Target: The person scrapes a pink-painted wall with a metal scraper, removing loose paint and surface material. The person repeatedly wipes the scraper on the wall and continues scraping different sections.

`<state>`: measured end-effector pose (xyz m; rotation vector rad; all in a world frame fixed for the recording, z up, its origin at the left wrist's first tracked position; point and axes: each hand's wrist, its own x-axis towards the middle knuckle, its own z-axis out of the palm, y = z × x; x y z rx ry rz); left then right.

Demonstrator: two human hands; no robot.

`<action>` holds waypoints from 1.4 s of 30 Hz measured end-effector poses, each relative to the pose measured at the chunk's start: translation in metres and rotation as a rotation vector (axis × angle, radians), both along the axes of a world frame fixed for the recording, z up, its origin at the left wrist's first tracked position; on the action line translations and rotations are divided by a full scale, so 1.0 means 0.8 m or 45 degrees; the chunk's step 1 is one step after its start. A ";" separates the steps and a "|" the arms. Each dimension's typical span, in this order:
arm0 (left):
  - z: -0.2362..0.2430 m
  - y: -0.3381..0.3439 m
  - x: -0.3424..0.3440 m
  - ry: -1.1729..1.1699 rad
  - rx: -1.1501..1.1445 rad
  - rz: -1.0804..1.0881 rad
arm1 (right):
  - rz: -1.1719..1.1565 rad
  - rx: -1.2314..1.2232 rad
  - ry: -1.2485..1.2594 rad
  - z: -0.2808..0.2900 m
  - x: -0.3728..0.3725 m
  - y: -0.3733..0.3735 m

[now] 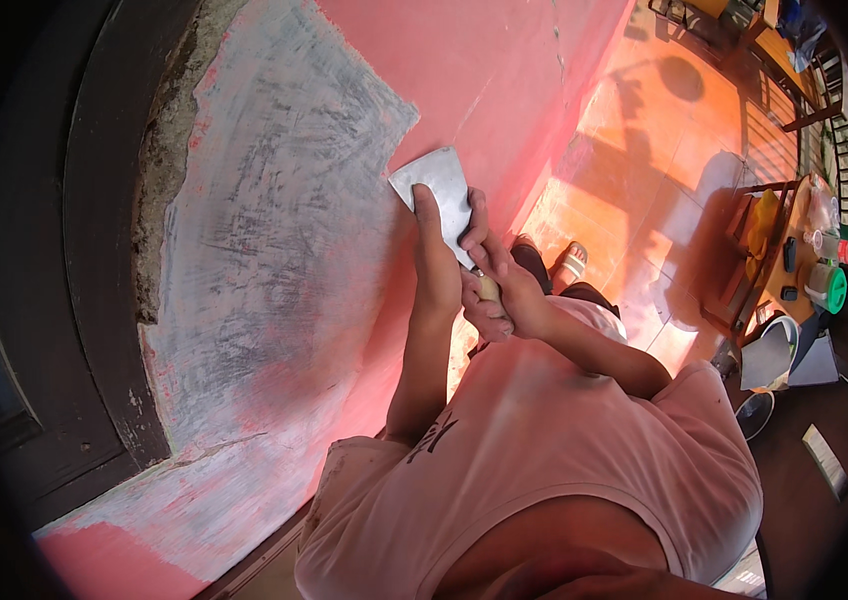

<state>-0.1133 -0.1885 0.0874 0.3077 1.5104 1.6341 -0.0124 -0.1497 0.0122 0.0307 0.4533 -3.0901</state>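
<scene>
A wide metal putty knife (441, 181) with a pale handle is held up in front of the wall, its broad edge toward the upper left. My right hand (518, 288) grips the handle, with fingers reaching up along the blade's side. My left hand (430, 245) is at the blade's left side, one digit laid on its face; its other fingers are mostly hidden. Behind the blade is a pink wall (464, 60) with a large grey-white filler patch (274, 200), streaked and uneven. Whether the blade touches the wall I cannot tell.
A dark door frame (104, 250) stands at the left, edged by rough bare masonry (159, 190). On the right, a wooden table (782, 262) carries a green-lidded container (832, 288) and several small items. A white bucket (782, 335) is near it. Sunlit orange tiles (679, 130) cover the floor.
</scene>
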 end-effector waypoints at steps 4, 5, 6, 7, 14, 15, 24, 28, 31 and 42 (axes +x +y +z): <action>-0.003 0.006 -0.008 -0.070 0.122 -0.042 | -0.183 0.072 -0.056 0.012 -0.006 0.001; -0.003 0.007 -0.007 -0.091 0.148 -0.036 | -0.191 0.102 -0.059 0.015 -0.007 0.005; -0.004 0.008 -0.005 -0.113 0.174 -0.031 | -0.123 0.129 -0.047 0.011 -0.002 0.011; -0.006 0.008 -0.004 -0.134 0.200 -0.026 | -0.055 0.156 -0.033 0.009 0.002 0.014; 0.012 0.020 -0.011 -0.041 0.237 -0.010 | -0.088 0.189 -0.096 0.028 -0.007 0.023; 0.008 0.017 -0.009 -0.072 0.239 -0.022 | -0.078 0.176 -0.118 0.031 -0.006 0.025; -0.025 -0.002 -0.003 -0.214 0.171 -0.061 | -0.051 0.018 -0.191 0.003 0.011 0.001; -0.028 -0.008 -0.007 -0.120 0.117 -0.084 | 0.042 -0.087 -0.032 -0.020 0.001 -0.005; 0.006 0.008 -0.013 -0.089 0.057 -0.096 | -0.096 -0.004 -0.095 -0.003 -0.010 -0.012; 0.003 0.010 -0.015 -0.146 0.193 -0.112 | -0.171 0.036 -0.210 0.033 -0.018 0.004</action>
